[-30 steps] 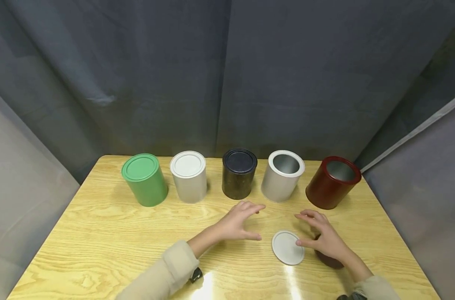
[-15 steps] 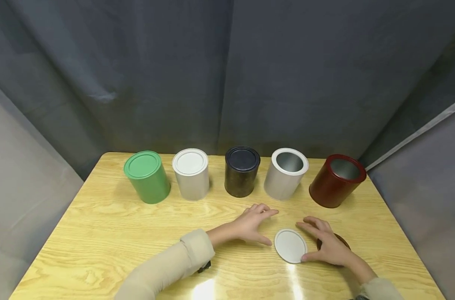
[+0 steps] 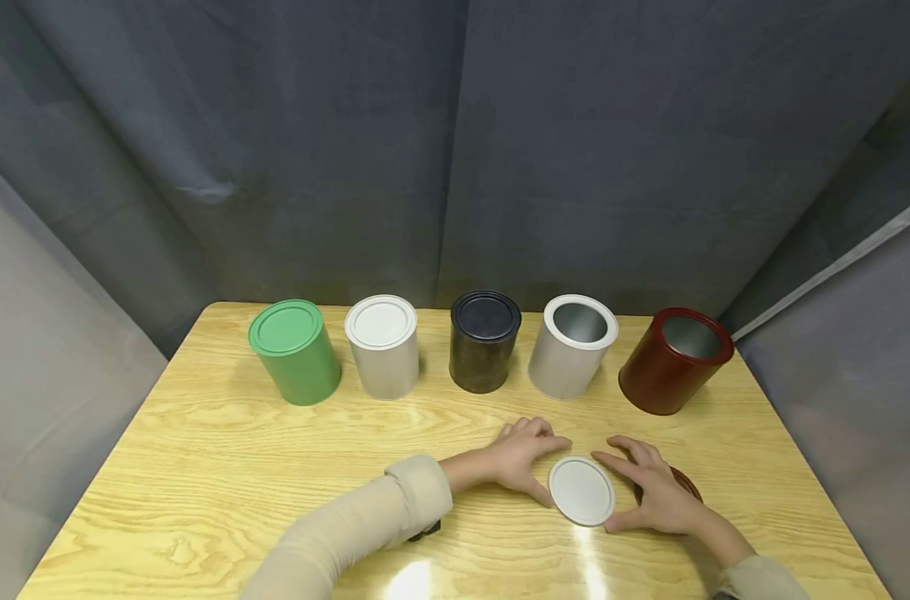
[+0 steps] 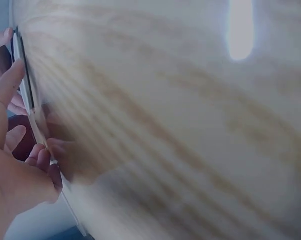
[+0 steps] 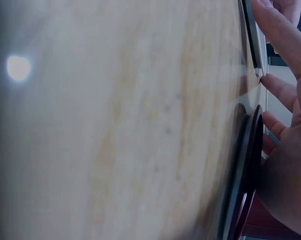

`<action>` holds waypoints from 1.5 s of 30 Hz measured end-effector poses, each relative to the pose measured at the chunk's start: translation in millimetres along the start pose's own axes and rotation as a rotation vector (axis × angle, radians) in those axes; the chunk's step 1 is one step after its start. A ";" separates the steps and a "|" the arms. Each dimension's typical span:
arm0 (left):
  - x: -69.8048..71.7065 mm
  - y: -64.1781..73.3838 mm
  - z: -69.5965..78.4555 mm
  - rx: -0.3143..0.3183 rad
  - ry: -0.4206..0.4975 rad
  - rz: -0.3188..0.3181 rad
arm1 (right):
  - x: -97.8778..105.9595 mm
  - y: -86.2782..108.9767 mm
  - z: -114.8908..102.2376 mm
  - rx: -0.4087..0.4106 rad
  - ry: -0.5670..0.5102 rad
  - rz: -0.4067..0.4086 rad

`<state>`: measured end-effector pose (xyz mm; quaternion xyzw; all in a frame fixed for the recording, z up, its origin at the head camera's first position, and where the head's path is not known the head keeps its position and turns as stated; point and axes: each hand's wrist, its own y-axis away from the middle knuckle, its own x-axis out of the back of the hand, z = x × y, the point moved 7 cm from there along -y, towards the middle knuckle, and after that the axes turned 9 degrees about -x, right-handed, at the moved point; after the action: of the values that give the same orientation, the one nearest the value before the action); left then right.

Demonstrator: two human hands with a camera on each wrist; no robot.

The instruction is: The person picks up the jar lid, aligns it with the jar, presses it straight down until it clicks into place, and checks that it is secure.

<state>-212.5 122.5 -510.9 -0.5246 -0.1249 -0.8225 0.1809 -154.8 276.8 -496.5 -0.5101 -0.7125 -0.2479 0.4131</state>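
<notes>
A round white lid (image 3: 582,491) lies on the table between two hands. My left hand (image 3: 521,460) is at its left side, thumb and fingers spread apart, the thumb tip right at the rim. On the opposite side my right hand (image 3: 652,492) is spread the same way, its thumb near the lid's lower right edge. Beneath the right hand lies a dark red lid (image 3: 688,483), partly hidden by it. The right wrist view shows that red lid (image 5: 250,175) close below the palm. An uncovered white can (image 3: 567,358) and an uncovered dark red can (image 3: 661,375) stand behind.
To the left in the same back row stand a green can (image 3: 301,367), a white can (image 3: 386,362) and a black can (image 3: 482,358), all with lids on. Grey curtains (image 3: 335,167) hang behind the wooden table (image 3: 222,492).
My left hand has moved right and a little down to the white lid's left edge. My right hand has shifted slightly down beside the lid. The view has also shifted slightly.
</notes>
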 end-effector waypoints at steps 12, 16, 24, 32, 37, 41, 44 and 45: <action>-0.6 -2.1 5.5 0.010 -0.078 -0.019 | -2.8 -1.4 7.3 0.004 -0.003 0.014; -2.3 -2.0 6.1 0.010 -0.097 -0.031 | -3.4 -1.1 7.5 0.010 0.002 0.024; -3.0 -1.5 7.5 -0.001 -0.088 -0.048 | -1.9 -2.1 3.2 0.034 -0.004 0.026; -0.1 -0.4 5.6 -0.008 -0.083 -0.041 | -2.5 -4.4 2.9 0.034 0.000 0.022; -0.4 0.1 3.6 -0.019 -0.061 -0.029 | -0.4 -5.4 2.8 0.042 -0.005 0.018; 0.7 0.7 3.6 -0.030 -0.036 -0.019 | 2.2 -5.6 1.4 0.038 -0.019 0.001; 1.7 1.6 3.5 -0.040 -0.016 -0.010 | 4.0 -5.5 0.0 0.033 -0.030 -0.010; 2.0 1.9 3.3 -0.044 -0.009 -0.007 | 4.4 -5.4 -0.5 0.030 -0.033 -0.014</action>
<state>-209.7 121.8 -507.7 -0.5318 -0.1096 -0.8232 0.1658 -160.3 276.8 -492.1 -0.5029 -0.7265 -0.2313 0.4072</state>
